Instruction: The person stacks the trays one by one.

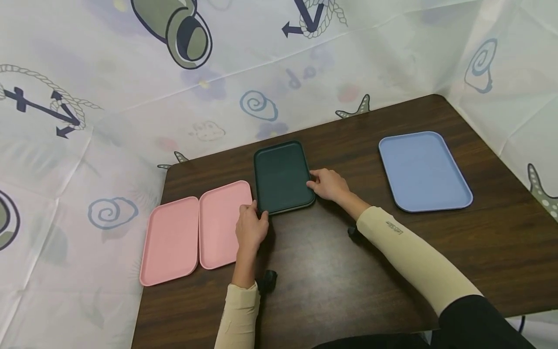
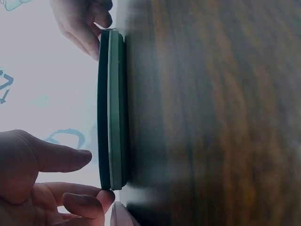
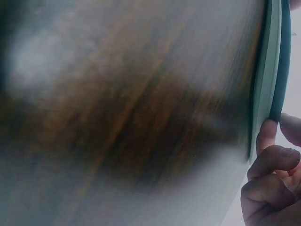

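Note:
A dark green tray (image 1: 283, 177) lies on top of a small stack near the middle of the table; edge-on in the left wrist view, a pale green tray (image 2: 114, 110) shows beneath it and another dark green layer lower down. My left hand (image 1: 251, 227) is at the stack's near left corner. One fingertip touches the edge there, while the thumb (image 2: 70, 160) hovers apart from the top tray. On the right side, my right hand (image 1: 330, 185) pinches the rim of the top tray between thumb and finger, close to the pale tray below.
Two pink trays (image 1: 172, 242) lie side by side at the left, the inner one close to the green stack and partly behind my left hand. A blue tray (image 1: 425, 172) lies at the right. Printed cloth (image 1: 261, 63) hangs behind the dark wooden table (image 1: 348, 286).

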Action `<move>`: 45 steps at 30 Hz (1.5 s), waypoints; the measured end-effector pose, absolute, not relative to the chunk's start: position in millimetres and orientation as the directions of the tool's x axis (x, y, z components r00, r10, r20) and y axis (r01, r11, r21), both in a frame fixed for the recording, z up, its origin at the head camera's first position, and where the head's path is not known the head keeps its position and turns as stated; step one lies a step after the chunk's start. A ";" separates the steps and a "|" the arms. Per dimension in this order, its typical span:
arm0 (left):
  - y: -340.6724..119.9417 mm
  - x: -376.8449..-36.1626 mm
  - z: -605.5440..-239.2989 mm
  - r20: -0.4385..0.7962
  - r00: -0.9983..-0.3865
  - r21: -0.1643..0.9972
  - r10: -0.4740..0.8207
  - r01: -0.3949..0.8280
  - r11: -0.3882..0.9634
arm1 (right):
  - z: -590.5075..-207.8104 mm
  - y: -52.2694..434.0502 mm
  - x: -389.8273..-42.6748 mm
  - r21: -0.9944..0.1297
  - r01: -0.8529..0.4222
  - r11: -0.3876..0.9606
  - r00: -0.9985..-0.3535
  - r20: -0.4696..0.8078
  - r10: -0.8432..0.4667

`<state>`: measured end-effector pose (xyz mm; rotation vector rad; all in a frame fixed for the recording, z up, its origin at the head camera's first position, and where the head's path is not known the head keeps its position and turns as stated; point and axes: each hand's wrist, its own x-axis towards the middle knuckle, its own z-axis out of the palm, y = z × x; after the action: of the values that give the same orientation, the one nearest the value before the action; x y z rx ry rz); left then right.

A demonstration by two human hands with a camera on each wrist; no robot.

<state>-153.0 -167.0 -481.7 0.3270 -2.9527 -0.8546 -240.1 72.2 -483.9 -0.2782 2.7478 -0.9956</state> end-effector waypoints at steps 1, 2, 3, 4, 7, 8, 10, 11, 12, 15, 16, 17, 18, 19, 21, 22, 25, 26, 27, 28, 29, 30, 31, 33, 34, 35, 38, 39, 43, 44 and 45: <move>-167.1 -151.7 -481.6 -0.008 -0.977 0.536 -0.212 -0.184 0.824 | -483.8 72.0 -238.7 -0.638 -0.115 0.761 -0.961 -0.122 -0.248; -167.2 -150.1 -481.8 -0.007 -0.978 0.536 -0.210 -0.181 0.825 | -483.9 72.0 -237.2 -0.629 -0.123 0.768 -0.961 -0.119 -0.251; -167.1 -148.4 -481.6 -0.006 -0.978 0.536 -0.207 -0.178 0.825 | -484.2 72.0 -235.6 -0.619 -0.130 0.774 -0.960 -0.117 -0.255; -167.0 -146.2 -481.4 -0.006 -0.979 0.533 -0.205 -0.176 0.828 | -484.7 72.0 -234.2 -0.610 -0.136 0.781 -0.959 -0.117 -0.258; -166.9 -139.1 -480.7 0.004 -0.980 0.526 -0.199 -0.168 0.834 | -486.4 71.5 -230.6 -0.596 -0.141 0.791 -0.960 -0.113 -0.255; -167.0 -136.4 -480.1 0.008 -0.980 0.523 -0.201 -0.167 0.836 | -486.8 71.1 -229.7 -0.596 -0.138 0.791 -0.962 -0.109 -0.249; -167.8 -130.3 -479.1 0.021 -0.979 0.523 -0.201 -0.161 0.837 | -487.0 69.7 -228.1 -0.598 -0.129 0.791 -0.968 -0.095 -0.231; -168.5 -126.9 -478.6 0.030 -0.978 0.528 -0.204 -0.158 0.835 | -487.0 69.0 -227.4 -0.601 -0.125 0.790 -0.972 -0.087 -0.220; -169.5 -122.9 -477.9 0.037 -0.977 0.532 -0.208 -0.157 0.832 | -486.8 68.1 -226.6 -0.605 -0.120 0.788 -0.975 -0.078 -0.208; -174.4 -108.5 -478.8 0.077 -0.970 0.544 -0.229 -0.151 0.825 | -485.4 64.4 -223.3 -0.616 -0.105 0.780 -0.985 -0.044 -0.168; -176.3 -103.1 -478.7 0.097 -0.966 0.555 -0.238 -0.146 0.819 | -484.4 62.6 -221.9 -0.622 -0.104 0.776 -0.988 -0.026 -0.154; -178.3 -97.6 -478.7 0.120 -0.961 0.566 -0.249 -0.140 0.813 | -483.0 60.5 -220.2 -0.631 -0.105 0.769 -0.990 -0.009 -0.143; -180.3 -92.2 -478.5 0.143 -0.955 0.575 -0.258 -0.132 0.807 | -481.3 58.0 -218.2 -0.640 -0.111 0.760 -0.991 0.011 -0.136; -182.2 -87.1 -478.4 0.169 -0.948 0.586 -0.268 -0.122 0.801 | -479.3 55.2 -215.7 -0.649 -0.120 0.751 -0.991 0.032 -0.132; -185.9 -76.5 -476.2 0.211 -0.935 0.612 -0.286 -0.102 0.784 | -475.4 48.0 -209.9 -0.668 -0.142 0.731 -0.989 0.060 -0.138; -187.9 -71.6 -475.2 0.228 -0.927 0.621 -0.297 -0.097 0.778 | -473.4 44.0 -206.3 -0.680 -0.153 0.717 -0.987 0.065 -0.150; -196.5 -57.6 -473.9 0.255 -0.905 0.632 -0.341 -0.111 0.767 | -469.7 30.1 -195.2 -0.708 -0.181 0.683 -0.977 0.050 -0.207; -200.8 -53.2 -474.2 0.258 -0.896 0.635 -0.361 -0.125 0.763 | -468.7 25.0 -191.4 -0.718 -0.183 0.671 -0.972 0.030 -0.233; -205.6 -48.2 -474.2 0.257 -0.887 0.638 -0.384 -0.142 0.756 | -467.6 20.1 -187.6 -0.730 -0.183 0.658 -0.965 0.005 -0.263; -211.7 -43.4 -474.7 0.260 -0.874 0.636 -0.410 -0.165 0.754 | -467.0 15.1 -184.0 -0.740 -0.184 0.648 -0.956 -0.019 -0.293; -218.7 -38.6 -475.3 0.258 -0.860 0.633 -0.440 -0.193 0.749 | -466.0 10.0 -180.5 -0.749 -0.182 0.637 -0.944 -0.048 -0.326; -226.5 -33.8 -476.3 0.256 -0.844 0.629 -0.471 -0.225 0.744 | -465.3 5.2 -177.1 -0.757 -0.183 0.628 -0.930 -0.073 -0.359; -235.7 -29.2 -477.6 0.246 -0.830 0.627 -0.500 -0.257 0.735 | -464.7 0.5 -173.9 -0.765 -0.182 0.618 -0.917 -0.095 -0.388; -254.3 -20.9 -479.4 0.209 -0.803 0.622 -0.559 -0.332 0.709 | -465.1 -7.9 -168.8 -0.783 -0.184 0.595 -0.888 -0.127 -0.443; -263.4 -17.6 -480.4 0.183 -0.792 0.615 -0.583 -0.370 0.696 | -465.9 -11.9 -166.5 -0.791 -0.186 0.583 -0.875 -0.137 -0.464; -271.7 -14.7 -481.0 0.146 -0.783 0.606 -0.605 -0.412 0.680 | -466.8 -15.5 -164.3 -0.804 -0.181 0.566 -0.862 -0.148 -0.485; -290.2 -8.7 -480.7 0.015 -0.778 0.571 -0.628 -0.509 0.644 | -471.8 -25.7 -159.4 -0.839 -0.157 0.522 -0.825 -0.179 -0.536; -293.9 -7.4 -480.0 -0.026 -0.779 0.560 -0.627 -0.531 0.636 | -473.3 -29.2 -157.8 -0.846 -0.141 0.514 -0.816 -0.195 -0.544; -301.7 -6.2 -479.9 -0.122 -0.787 0.540 -0.605 -0.564 0.625 | -478.6 -42.5 -154.4 -0.864 -0.087 0.495 -0.791 -0.242 -0.562; -302.6 -6.8 -480.5 -0.130 -0.791 0.546 -0.598 -0.560 0.622 | -480.0 -45.6 -154.1 -0.865 -0.077 0.496 -0.791 -0.250 -0.559; -303.5 -7.3 -481.3 -0.133 -0.795 0.552 -0.592 -0.556 0.621 | -481.2 -48.4 -154.0 -0.867 -0.068 0.494 -0.792 -0.254 -0.556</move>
<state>-7.3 -303.5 -481.3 0.9827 -2.7725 -0.9121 -154.0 -48.4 -481.2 -0.5127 2.2298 -1.2620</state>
